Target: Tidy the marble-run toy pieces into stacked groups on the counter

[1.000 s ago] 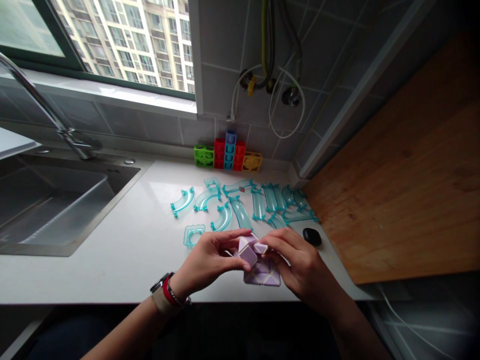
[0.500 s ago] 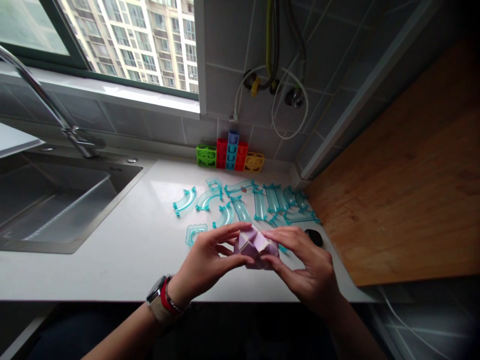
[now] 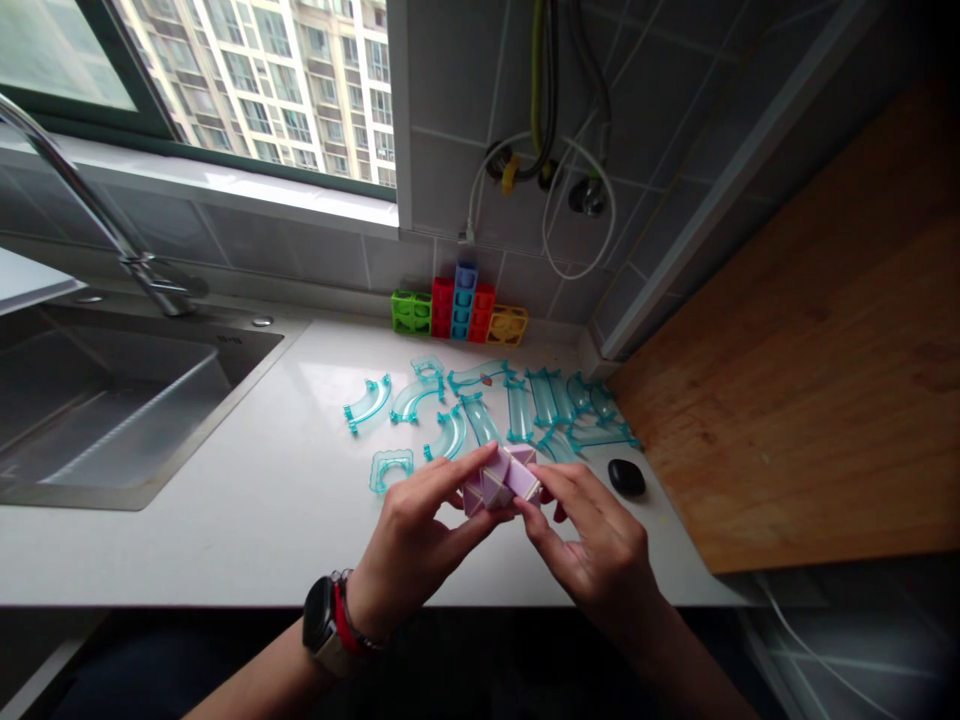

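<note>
- Both hands meet over the white desk [image 3: 225, 500], just above its near edge
- Left hand [image 3: 416, 545]: fingers clamped on the lilac folding puzzle [image 3: 501, 478] from the left, index finger laid along its top
- Right hand [image 3: 592, 540]: fingertips pinching the puzzle's right end
- Teal track pieces [image 3: 480, 410] lie just behind, a black pebble-shaped thing [image 3: 626, 477] to the right, coloured blocks [image 3: 459, 308] against the wall

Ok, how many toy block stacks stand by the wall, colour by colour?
Green plastic block stack: 1
Red plastic block stacks: 2
Blue plastic block stack: 1
Yellow plastic block stack: 1
Total: 5
</note>
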